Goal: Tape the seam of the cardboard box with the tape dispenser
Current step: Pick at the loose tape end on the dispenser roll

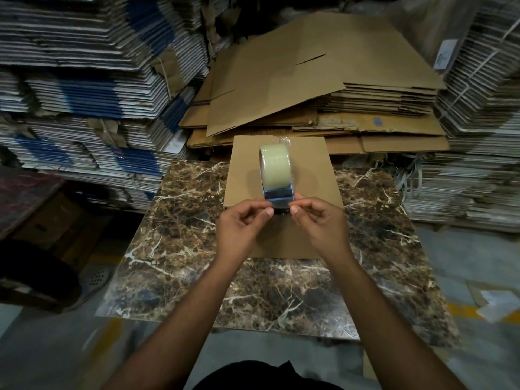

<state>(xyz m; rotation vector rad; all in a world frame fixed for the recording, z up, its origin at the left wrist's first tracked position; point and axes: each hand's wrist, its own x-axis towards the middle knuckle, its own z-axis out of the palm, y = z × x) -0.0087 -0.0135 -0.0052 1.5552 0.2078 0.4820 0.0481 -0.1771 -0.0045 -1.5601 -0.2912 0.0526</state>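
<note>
Both forearms [180,319] are bare, no sleeves or jewellery showing; a black garment [264,375] covers the torso.

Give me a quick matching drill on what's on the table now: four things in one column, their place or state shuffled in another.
Things:
1. tape dispenser
2. cardboard box
3. left hand
4. marble table

Places or states:
A. lies flat on the table
B. pinches the tape end from the left
C. stands on the box
D. carries the box

Pairs: 1-C, 2-A, 3-B, 4-D
</note>
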